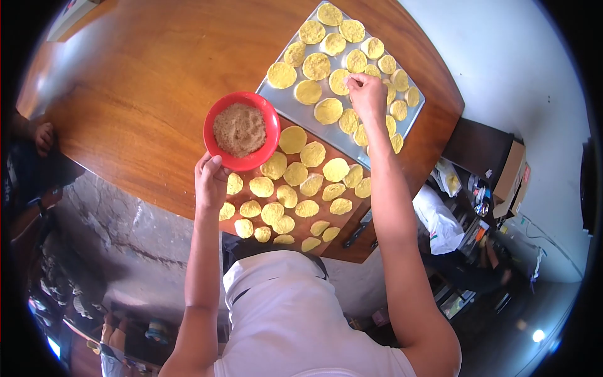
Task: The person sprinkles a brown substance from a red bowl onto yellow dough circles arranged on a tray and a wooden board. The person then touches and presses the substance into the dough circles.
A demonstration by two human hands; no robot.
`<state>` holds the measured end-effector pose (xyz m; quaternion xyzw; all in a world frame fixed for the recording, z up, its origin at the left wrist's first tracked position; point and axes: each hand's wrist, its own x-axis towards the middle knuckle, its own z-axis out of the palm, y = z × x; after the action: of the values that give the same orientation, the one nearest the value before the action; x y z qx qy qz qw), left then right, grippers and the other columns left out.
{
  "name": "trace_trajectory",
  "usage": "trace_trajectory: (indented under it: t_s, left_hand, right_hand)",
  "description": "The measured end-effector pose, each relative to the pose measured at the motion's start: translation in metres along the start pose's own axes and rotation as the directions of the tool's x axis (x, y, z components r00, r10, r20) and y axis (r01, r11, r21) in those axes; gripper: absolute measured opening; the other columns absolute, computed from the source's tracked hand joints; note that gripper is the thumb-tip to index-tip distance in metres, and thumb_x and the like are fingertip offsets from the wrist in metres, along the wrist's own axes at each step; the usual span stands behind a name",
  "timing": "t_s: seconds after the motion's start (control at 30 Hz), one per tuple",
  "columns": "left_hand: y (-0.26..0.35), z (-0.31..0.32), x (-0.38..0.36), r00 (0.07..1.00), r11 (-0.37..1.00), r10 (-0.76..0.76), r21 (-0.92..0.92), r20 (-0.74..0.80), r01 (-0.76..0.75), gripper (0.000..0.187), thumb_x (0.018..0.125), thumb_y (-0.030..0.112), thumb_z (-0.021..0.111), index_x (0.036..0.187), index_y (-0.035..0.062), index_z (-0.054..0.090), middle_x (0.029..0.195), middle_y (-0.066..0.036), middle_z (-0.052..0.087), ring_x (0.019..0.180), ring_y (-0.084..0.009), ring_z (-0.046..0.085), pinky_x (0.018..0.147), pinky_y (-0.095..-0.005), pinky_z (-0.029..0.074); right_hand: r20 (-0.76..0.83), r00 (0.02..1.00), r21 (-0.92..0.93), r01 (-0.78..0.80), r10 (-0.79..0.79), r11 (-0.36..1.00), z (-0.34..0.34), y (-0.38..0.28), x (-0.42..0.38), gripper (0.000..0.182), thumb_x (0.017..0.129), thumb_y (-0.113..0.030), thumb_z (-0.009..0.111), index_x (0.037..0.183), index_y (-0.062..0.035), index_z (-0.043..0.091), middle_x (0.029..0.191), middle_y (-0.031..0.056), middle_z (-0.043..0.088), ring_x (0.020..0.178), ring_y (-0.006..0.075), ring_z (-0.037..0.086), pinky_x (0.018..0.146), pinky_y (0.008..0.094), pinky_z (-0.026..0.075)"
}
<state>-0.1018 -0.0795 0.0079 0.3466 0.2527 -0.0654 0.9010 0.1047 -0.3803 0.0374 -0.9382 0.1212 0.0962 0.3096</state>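
My left hand (210, 179) grips the near rim of a red bowl (272, 141), thumb on top. Inside the bowl is a brown, grainy heap (239, 129) that looks like brown sugar. My right hand (367, 95) is over a metal baking tray (286, 103), its fingertips pinched together close above a yellow-topped dough round (339, 81). Whatever the pinch holds is too small to make out. Rows of similar pale rounds with yellow tops cover the tray; my hand and forearm hide some of them.
Several flatter yellow rounds (286, 196) lie on a reddish-brown board (251, 227) between the tray and my body. A dark-handled knife (358, 229) is by the board's right edge. The wooden table (144, 81) extends left, where another person's hand (44, 138) shows at its edge.
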Motion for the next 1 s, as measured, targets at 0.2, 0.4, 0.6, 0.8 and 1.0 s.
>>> trace_trajectory:
  t_s: [0.2, 0.4, 0.6, 0.8, 1.0]
  left_hand:
    - [0.000, -0.002, -0.001, 1.000, 1.000, 0.006, -0.021, -0.006, -0.006, 0.039, 0.093, 0.015, 0.054, 0.124, -0.0090, 0.052, 0.115, -0.013, 0.063, 0.102, -0.0175, 0.063, 0.093, -0.0336, 0.052]
    - [0.000, -0.004, -0.001, 1.000, 1.000, 0.010, -0.025, -0.007, -0.010, 0.039, 0.093, 0.015, 0.054, 0.123, -0.0089, 0.053, 0.115, -0.013, 0.063, 0.102, -0.0174, 0.064, 0.093, -0.0338, 0.052]
    - [0.001, -0.006, -0.001, 1.000, 1.000, 0.012, -0.013, -0.014, -0.012, 0.038, 0.093, 0.017, 0.055, 0.121, -0.0088, 0.053, 0.113, -0.012, 0.063, 0.100, -0.0171, 0.064, 0.093, -0.0337, 0.052]
    - [0.000, -0.008, 0.000, 1.000, 1.000, 0.011, -0.026, -0.003, -0.011, 0.039, 0.093, 0.017, 0.054, 0.122, -0.0092, 0.053, 0.114, -0.013, 0.063, 0.101, -0.0174, 0.064, 0.092, -0.0335, 0.052]
    - [0.000, -0.009, 0.001, 1.000, 1.000, 0.014, -0.027, 0.008, -0.014, 0.042, 0.093, 0.017, 0.055, 0.125, -0.0097, 0.052, 0.116, -0.014, 0.062, 0.102, -0.0182, 0.063, 0.094, -0.0336, 0.052]
  right_hand:
    - [-0.047, 0.997, -0.050, 0.051, -0.054, 0.997, -0.002, -0.002, 0.000, 0.019, 0.084, -0.018, 0.072, 0.092, -0.0005, 0.072, 0.068, 0.0118, 0.067, 0.059, 0.0150, 0.062, 0.059, 0.0310, 0.048]
    - [-0.062, 0.996, -0.044, 0.059, -0.061, 0.997, -0.004, -0.005, 0.000, 0.019, 0.084, -0.018, 0.072, 0.092, -0.0003, 0.072, 0.070, 0.0125, 0.068, 0.061, 0.0155, 0.063, 0.060, 0.0307, 0.048]
    - [-0.053, 0.998, -0.036, 0.026, -0.028, 0.999, -0.007, -0.012, 0.006, 0.015, 0.084, -0.014, 0.069, 0.090, -0.0017, 0.073, 0.073, 0.0189, 0.068, 0.065, 0.0272, 0.068, 0.062, 0.0365, 0.051]
    - [-0.054, 0.995, -0.067, 0.084, -0.088, 0.994, -0.001, -0.008, 0.017, 0.014, 0.084, -0.014, 0.068, 0.090, -0.0015, 0.072, 0.072, 0.0202, 0.066, 0.064, 0.0275, 0.068, 0.062, 0.0370, 0.050]
    - [-0.035, 0.999, 0.008, 0.034, -0.033, 0.999, -0.002, -0.007, 0.019, 0.013, 0.083, -0.012, 0.068, 0.088, -0.0010, 0.071, 0.072, 0.0204, 0.066, 0.065, 0.0286, 0.068, 0.061, 0.0362, 0.050]
